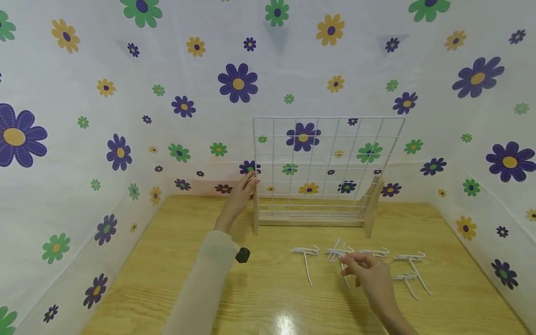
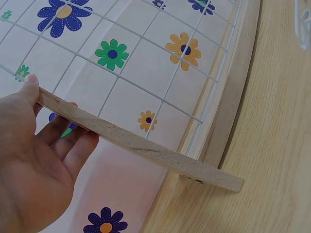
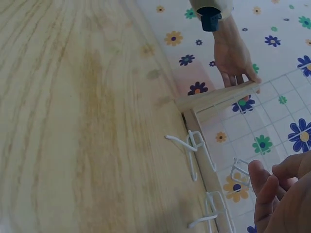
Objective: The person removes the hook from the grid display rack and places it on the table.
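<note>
A white wire grid panel [image 1: 326,158] stands upright in a wooden stand [image 1: 310,221] at the back of the wooden table. My left hand [image 1: 249,182] grips the top of the stand's left upright [image 2: 146,145], thumb on one side and fingers behind it. My right hand [image 1: 349,263] hovers low over the table in front of the stand and pinches a white wire hook [image 1: 338,252]; this hook [image 3: 240,174] shows at my fingertips in the right wrist view. Other white hooks lie on the table: one to the left [image 1: 305,253], others to the right [image 1: 374,252].
More hooks [image 1: 410,258] lie at the right of the row, about mid-table. Flower-printed white cloth walls [image 1: 125,116] close in the table on three sides. Bare tabletop [image 1: 272,302] lies between me and the hooks.
</note>
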Motion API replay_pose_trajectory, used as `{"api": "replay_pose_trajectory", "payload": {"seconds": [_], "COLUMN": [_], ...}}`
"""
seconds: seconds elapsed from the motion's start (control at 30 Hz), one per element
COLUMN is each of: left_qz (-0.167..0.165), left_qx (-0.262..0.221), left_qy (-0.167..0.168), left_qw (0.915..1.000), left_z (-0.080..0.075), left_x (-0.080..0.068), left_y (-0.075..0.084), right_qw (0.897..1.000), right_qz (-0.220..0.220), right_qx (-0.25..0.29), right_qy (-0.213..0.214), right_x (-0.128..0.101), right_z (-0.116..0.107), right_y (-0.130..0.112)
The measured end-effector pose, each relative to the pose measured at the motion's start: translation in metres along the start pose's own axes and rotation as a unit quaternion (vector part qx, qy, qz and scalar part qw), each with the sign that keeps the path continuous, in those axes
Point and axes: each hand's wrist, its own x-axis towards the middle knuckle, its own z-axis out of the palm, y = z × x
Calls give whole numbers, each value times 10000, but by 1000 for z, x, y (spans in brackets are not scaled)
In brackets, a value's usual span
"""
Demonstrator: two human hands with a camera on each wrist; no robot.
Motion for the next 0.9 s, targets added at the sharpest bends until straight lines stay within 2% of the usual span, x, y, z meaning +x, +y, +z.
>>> {"api": "replay_pose_trajectory", "payload": {"seconds": [0.27, 0.43, 0.9], "left_qz": [29, 19, 2], "left_qx": [23, 103, 131], "left_qy": [-12, 1, -34], "left_qw": [10000, 9999, 9999], "left_z": [-1, -1, -1], "left_x": [1, 1, 0], "left_y": [-1, -2, -2], "right_qw": [9994, 9991, 9968], "right_qz": [314, 396, 750], "right_qx": [65, -51, 95], "right_qy": [-102, -167, -252], "right_x": [0, -1, -2], "right_z": [4, 7, 18], "right_y": [10, 15, 26]}}
